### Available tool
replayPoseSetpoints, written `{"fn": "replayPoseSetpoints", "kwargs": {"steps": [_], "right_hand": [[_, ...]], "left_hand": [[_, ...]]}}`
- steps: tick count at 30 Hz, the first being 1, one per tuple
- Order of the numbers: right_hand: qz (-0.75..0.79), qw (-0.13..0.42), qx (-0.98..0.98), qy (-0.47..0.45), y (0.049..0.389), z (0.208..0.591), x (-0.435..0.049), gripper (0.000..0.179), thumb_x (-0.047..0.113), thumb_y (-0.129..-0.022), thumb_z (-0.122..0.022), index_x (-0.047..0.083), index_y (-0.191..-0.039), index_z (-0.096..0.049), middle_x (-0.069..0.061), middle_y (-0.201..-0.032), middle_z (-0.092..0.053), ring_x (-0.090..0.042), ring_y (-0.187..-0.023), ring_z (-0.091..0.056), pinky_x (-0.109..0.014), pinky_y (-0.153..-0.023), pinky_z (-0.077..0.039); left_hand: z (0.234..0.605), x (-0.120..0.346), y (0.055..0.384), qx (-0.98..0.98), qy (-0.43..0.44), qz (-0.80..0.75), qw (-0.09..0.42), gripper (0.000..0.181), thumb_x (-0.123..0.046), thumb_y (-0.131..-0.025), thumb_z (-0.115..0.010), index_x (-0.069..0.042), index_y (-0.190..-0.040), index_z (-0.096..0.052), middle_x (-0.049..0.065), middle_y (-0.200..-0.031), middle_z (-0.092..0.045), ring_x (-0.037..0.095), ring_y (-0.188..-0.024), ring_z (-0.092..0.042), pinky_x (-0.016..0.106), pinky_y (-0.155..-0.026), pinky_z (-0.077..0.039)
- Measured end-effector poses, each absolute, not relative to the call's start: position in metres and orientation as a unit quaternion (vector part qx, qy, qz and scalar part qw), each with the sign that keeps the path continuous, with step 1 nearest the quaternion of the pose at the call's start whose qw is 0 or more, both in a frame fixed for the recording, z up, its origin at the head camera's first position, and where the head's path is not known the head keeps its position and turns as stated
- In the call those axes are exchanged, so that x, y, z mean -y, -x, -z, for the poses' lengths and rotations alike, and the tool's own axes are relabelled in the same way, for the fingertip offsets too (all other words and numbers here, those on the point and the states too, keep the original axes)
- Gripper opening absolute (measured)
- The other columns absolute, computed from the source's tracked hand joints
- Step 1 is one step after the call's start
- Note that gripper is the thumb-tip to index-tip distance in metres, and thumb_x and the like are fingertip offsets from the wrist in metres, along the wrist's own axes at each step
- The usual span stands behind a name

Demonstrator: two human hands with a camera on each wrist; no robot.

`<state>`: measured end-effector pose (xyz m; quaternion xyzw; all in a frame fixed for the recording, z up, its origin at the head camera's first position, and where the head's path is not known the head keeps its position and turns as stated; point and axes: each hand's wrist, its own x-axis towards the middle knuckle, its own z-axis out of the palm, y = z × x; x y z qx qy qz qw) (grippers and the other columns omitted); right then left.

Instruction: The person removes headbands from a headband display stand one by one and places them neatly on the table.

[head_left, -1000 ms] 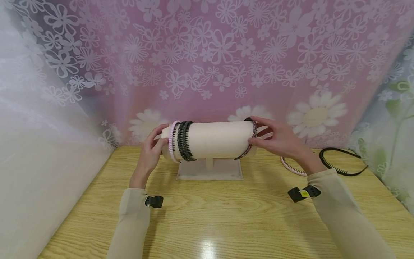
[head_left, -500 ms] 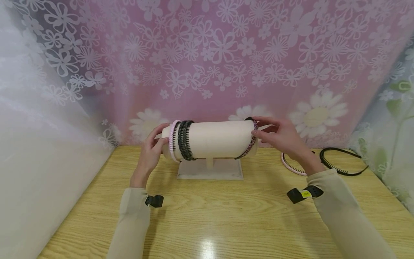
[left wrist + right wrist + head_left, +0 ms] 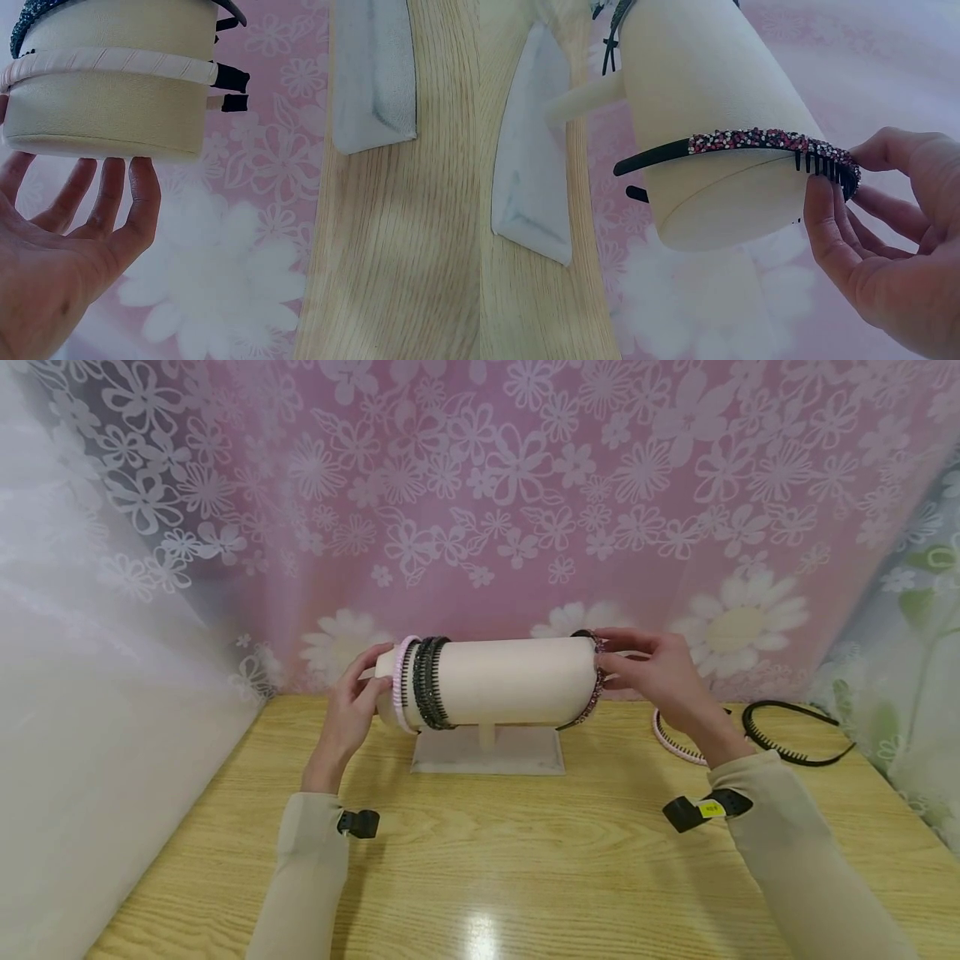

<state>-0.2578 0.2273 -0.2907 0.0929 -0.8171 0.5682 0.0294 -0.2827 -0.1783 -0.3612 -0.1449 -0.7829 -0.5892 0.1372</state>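
Note:
A cream cylindrical headband display stand lies sideways on its post. My left hand holds its left end, thumb at the front; in the left wrist view several fingertips touch the end face. Beside that hand a pale pink headband and dark glittery headbands are round the cylinder. At the right end my right hand pinches a toothed black headband with red and white beads. In the right wrist view this headband slants across the cylinder's end, its tips still over the cylinder.
The stand's white base rests on the wooden table. To the right lie a pink toothed headband and a black toothed headband, the pink one partly behind my right wrist. A pink flowered curtain hangs behind.
My right hand has shifted a little to the right, drawing the beaded headband towards the cylinder's right end. My left hand keeps its hold on the left end.

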Motion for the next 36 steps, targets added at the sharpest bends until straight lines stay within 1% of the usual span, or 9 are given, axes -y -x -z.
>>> {"fn": "replayPoseSetpoints", "kwargs": {"steps": [2,5,13,16,21,26,30,32,36], "right_hand": [[-0.579,0.025,0.810,-0.091,0.257,0.290,-0.228,0.054,0.027,-0.099,-0.069,0.005,-0.147,-0.055,-0.002,-0.120,-0.065,-0.009,-0.086,-0.075,-0.032,-0.079,-0.062],[-0.588,0.021,0.803,-0.092,0.257,0.289,-0.230,0.052,0.023,-0.098,-0.070,0.004,-0.145,-0.056,0.004,-0.114,-0.067,-0.009,-0.088,-0.076,-0.032,-0.080,-0.062],[-0.584,0.014,0.807,-0.092,0.256,0.290,-0.237,0.054,0.019,-0.098,-0.070,0.001,-0.146,-0.054,0.005,-0.114,-0.068,-0.005,-0.092,-0.074,-0.035,-0.082,-0.062],[-0.586,0.011,0.805,-0.091,0.255,0.291,-0.240,0.054,0.018,-0.098,-0.070,0.000,-0.146,-0.053,0.008,-0.111,-0.069,-0.005,-0.093,-0.074,-0.036,-0.084,-0.061],[-0.586,0.009,0.806,-0.088,0.252,0.291,-0.244,0.054,0.016,-0.098,-0.069,-0.002,-0.147,-0.052,0.013,-0.106,-0.070,-0.005,-0.092,-0.074,-0.034,-0.083,-0.061],[-0.579,0.017,0.810,-0.095,0.249,0.291,-0.250,0.053,0.015,-0.098,-0.069,-0.003,-0.146,-0.052,0.014,-0.105,-0.070,-0.004,-0.091,-0.074,-0.034,-0.083,-0.062],[-0.565,0.026,0.819,-0.100,0.245,0.293,-0.256,0.053,0.015,-0.098,-0.069,-0.002,-0.146,-0.052,0.015,-0.105,-0.069,-0.002,-0.091,-0.073,-0.030,-0.081,-0.062],[-0.552,0.029,0.827,-0.098,0.244,0.294,-0.258,0.055,0.018,-0.098,-0.070,0.000,-0.146,-0.053,0.014,-0.108,-0.068,-0.002,-0.091,-0.073,-0.028,-0.080,-0.061],[-0.521,0.037,0.848,-0.092,0.241,0.297,-0.264,0.057,0.025,-0.097,-0.072,0.004,-0.146,-0.054,0.009,-0.116,-0.065,-0.001,-0.092,-0.073,-0.027,-0.079,-0.061]], "left_hand": [[0.361,0.178,0.282,0.783,0.145,0.590,0.137,0.043,-0.028,-0.104,-0.054,-0.031,-0.147,-0.054,0.005,-0.141,-0.056,0.017,-0.112,-0.064,0.028,-0.073,-0.058],[0.360,0.178,0.282,0.783,0.145,0.589,0.137,0.043,-0.028,-0.105,-0.054,-0.031,-0.147,-0.054,0.005,-0.142,-0.056,0.016,-0.112,-0.064,0.028,-0.074,-0.058],[0.361,0.177,0.282,0.782,0.146,0.589,0.140,0.042,-0.027,-0.104,-0.055,-0.030,-0.147,-0.055,0.007,-0.141,-0.056,0.018,-0.114,-0.065,0.028,-0.074,-0.059],[0.362,0.178,0.283,0.780,0.146,0.592,0.139,0.042,-0.027,-0.104,-0.055,-0.030,-0.146,-0.056,0.007,-0.140,-0.056,0.018,-0.114,-0.064,0.028,-0.074,-0.058],[0.363,0.178,0.283,0.782,0.145,0.590,0.137,0.042,-0.028,-0.105,-0.055,-0.029,-0.147,-0.055,0.006,-0.141,-0.055,0.017,-0.113,-0.064,0.027,-0.074,-0.058],[0.363,0.178,0.283,0.778,0.147,0.595,0.138,0.042,-0.026,-0.105,-0.055,-0.028,-0.147,-0.055,0.006,-0.141,-0.055,0.015,-0.111,-0.065,0.028,-0.073,-0.059],[0.363,0.178,0.284,0.774,0.149,0.600,0.134,0.042,-0.026,-0.105,-0.054,-0.030,-0.147,-0.055,0.006,-0.141,-0.055,0.014,-0.110,-0.065,0.028,-0.073,-0.059],[0.362,0.179,0.283,0.775,0.150,0.599,0.133,0.042,-0.026,-0.105,-0.054,-0.029,-0.147,-0.054,0.006,-0.141,-0.055,0.014,-0.110,-0.065,0.028,-0.073,-0.058],[0.361,0.178,0.283,0.778,0.149,0.596,0.131,0.042,-0.027,-0.105,-0.054,-0.030,-0.147,-0.055,0.006,-0.141,-0.055,0.014,-0.110,-0.065,0.028,-0.073,-0.058]]}}
